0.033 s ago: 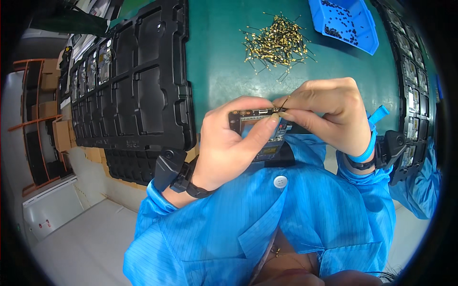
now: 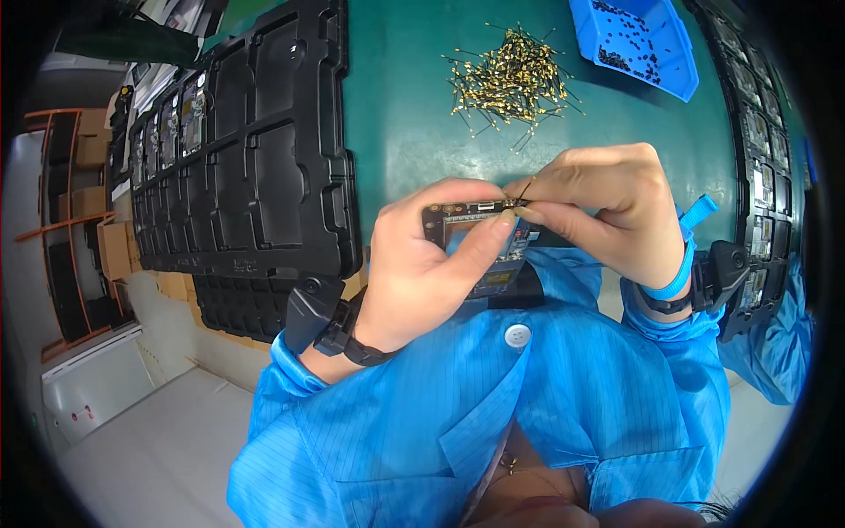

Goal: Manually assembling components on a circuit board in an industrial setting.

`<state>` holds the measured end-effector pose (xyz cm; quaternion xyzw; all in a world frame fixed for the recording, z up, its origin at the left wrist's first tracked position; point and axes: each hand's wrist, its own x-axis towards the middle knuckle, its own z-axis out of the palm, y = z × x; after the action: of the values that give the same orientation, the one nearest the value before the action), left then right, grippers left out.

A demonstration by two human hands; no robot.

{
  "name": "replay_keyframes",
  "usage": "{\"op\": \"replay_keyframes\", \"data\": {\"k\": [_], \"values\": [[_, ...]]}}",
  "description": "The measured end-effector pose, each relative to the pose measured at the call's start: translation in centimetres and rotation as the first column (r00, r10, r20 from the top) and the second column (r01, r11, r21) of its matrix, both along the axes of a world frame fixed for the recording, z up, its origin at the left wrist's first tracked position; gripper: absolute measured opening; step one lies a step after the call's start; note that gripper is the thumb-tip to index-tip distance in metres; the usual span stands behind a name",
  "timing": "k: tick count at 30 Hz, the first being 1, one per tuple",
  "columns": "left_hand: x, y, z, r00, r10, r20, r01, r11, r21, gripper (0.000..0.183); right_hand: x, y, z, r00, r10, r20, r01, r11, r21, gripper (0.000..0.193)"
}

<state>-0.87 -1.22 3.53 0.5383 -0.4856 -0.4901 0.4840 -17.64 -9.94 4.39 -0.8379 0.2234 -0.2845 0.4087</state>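
Observation:
My left hand [image 2: 422, 273] grips a small dark circuit board [image 2: 480, 239] with a blue patch, held up close to my chest. My right hand [image 2: 607, 207] pinches a thin gold pin [image 2: 525, 189] between thumb and forefinger, and the pin's tip touches the board's top edge. Both wrists carry black bands, and the right one also has a blue strap [image 2: 682, 273]. A loose heap of the same gold pins [image 2: 510, 81] lies on the green mat [image 2: 405, 132] beyond my hands.
Black moulded trays [image 2: 246, 158] cover the left of the bench, some with boards in their far pockets. More loaded black trays [image 2: 759, 141] run down the right edge. A blue bin [image 2: 673, 62] with small black parts stands at the back right.

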Motion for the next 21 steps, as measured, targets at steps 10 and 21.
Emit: {"op": "replay_keyframes", "data": {"k": [10, 21], "values": [[-0.21, -0.15, -0.14, 0.998, 0.027, -0.056, -0.028, 1.000, -0.005, 0.017, -0.07, 0.05, 0.31, 1.000, 0.002, 0.012, -0.002, 1.000, 0.000, 0.013], [-0.09, -0.13, -0.42, 0.995, 0.011, -0.100, -0.009, 1.000, 0.017, 0.017, 0.24, 0.30, -0.19, 0.997, -0.064, 0.046, 0.062, 0.997, 0.039, 0.010]]}}
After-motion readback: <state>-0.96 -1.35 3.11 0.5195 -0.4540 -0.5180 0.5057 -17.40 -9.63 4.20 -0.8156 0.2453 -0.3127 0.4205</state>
